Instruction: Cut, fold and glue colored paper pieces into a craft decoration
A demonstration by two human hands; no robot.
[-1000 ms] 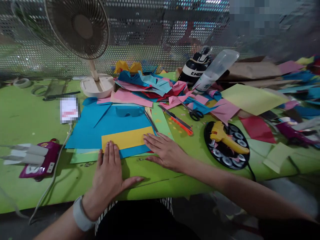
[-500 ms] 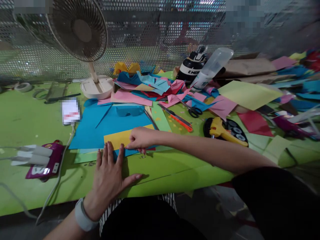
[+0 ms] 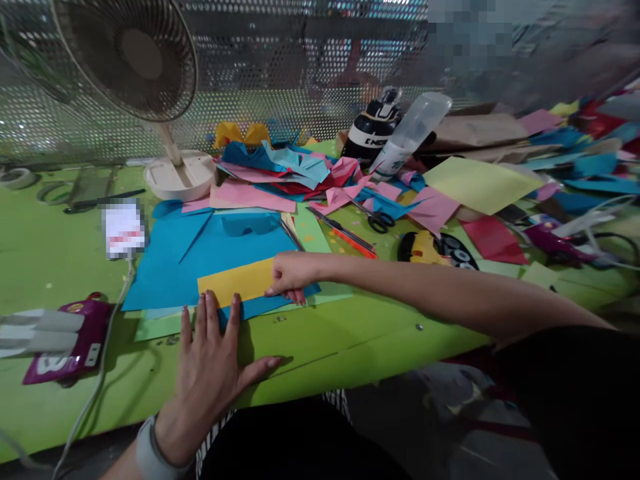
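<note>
A long strip of yellow paper (image 3: 245, 283) lies across blue paper (image 3: 220, 247). My left hand (image 3: 210, 360) is flat with its fingers spread, the fingertips on the strip's lower left edge and the thumb stretched out over the green table. Toward the strip's right end, my right hand (image 3: 293, 273) is curled closed, its thumb pressing at the lower edge. The right end of the strip is hidden under that hand. Light green paper (image 3: 157, 328) shows beneath the blue sheet. A blue cut-out piece (image 3: 250, 225) rests above the strip.
An orange cutter (image 3: 353, 241) and black scissors (image 3: 380, 221) lie beyond my right forearm, near a yellow glue gun (image 3: 423, 248). Behind stand a fan (image 3: 180, 177), a black bottle (image 3: 370, 137) and a clear bottle (image 3: 415, 130). A white cable (image 3: 107, 353) runs at left beside a purple box (image 3: 95, 333).
My right hand has slid right along the yellow strip's lower edge, uncovering more of it. My left hand stays flat on the strip's left part. The view has shifted slightly.
</note>
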